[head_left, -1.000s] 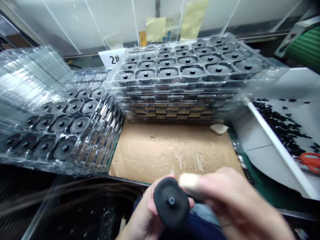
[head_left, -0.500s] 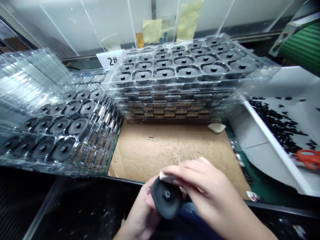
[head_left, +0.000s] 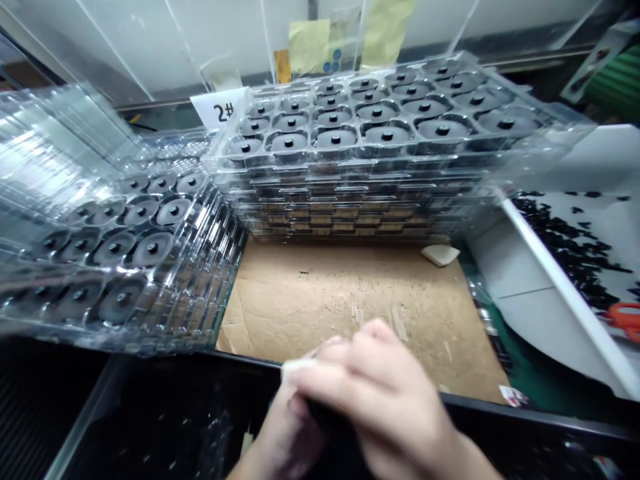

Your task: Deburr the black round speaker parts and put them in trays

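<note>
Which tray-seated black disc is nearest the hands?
The black disc at the right end of the front row of the left tray stack; all others sit farther from the left hand.

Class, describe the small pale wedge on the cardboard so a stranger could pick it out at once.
Find the brown cardboard sheet in front of the stack of clear plastic trays. Near its far right corner lies a small pale wedge. It is cream-coloured and alone, unlike the black discs in the trays.

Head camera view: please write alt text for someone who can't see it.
The left hand and right hand hold a dark round part, mostly hidden, in front of a cardboard sheet. Stacked clear plastic trays of black round parts stand beyond.
</note>
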`<move>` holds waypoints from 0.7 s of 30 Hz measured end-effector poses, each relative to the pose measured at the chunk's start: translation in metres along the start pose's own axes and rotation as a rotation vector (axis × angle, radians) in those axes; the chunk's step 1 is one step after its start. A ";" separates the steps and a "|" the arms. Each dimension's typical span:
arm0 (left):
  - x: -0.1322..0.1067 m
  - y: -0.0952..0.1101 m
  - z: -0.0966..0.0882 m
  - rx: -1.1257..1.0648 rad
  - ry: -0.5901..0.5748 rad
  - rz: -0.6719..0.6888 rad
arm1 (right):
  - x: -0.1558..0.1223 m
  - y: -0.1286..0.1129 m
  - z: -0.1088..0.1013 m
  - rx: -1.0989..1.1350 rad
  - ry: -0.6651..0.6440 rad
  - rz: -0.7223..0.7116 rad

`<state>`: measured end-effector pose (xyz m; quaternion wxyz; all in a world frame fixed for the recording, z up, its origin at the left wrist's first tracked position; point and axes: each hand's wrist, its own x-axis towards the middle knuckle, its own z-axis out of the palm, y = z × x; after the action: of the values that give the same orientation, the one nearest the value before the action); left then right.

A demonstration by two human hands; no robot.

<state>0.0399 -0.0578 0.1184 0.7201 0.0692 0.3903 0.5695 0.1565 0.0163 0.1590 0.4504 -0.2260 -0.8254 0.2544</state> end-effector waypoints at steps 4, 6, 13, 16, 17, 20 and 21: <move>0.001 0.007 -0.007 -0.119 0.003 -0.035 | -0.028 0.041 -0.008 -0.141 -0.208 0.449; -0.001 0.010 -0.011 -0.158 0.000 -0.036 | -0.054 0.057 -0.004 -0.173 -0.248 0.534; -0.003 0.012 -0.011 -0.168 -0.002 -0.053 | -0.091 0.056 0.009 -0.165 -0.194 0.592; -0.003 0.009 -0.006 -0.166 -0.011 -0.038 | -0.060 0.034 -0.002 -0.162 -0.031 0.625; -0.003 0.008 -0.005 -0.154 -0.004 -0.031 | -0.049 0.024 -0.004 -0.145 0.022 0.589; -0.002 0.006 -0.004 -0.114 0.032 -0.049 | -0.025 -0.004 -0.003 -0.078 -0.003 0.294; -0.002 0.006 -0.005 -0.103 0.041 -0.055 | -0.021 -0.011 -0.002 -0.059 -0.075 0.228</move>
<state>0.0320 -0.0590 0.1191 0.7299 0.0095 0.3769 0.5701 0.1668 -0.0043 0.1533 0.3806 -0.3218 -0.8178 0.2877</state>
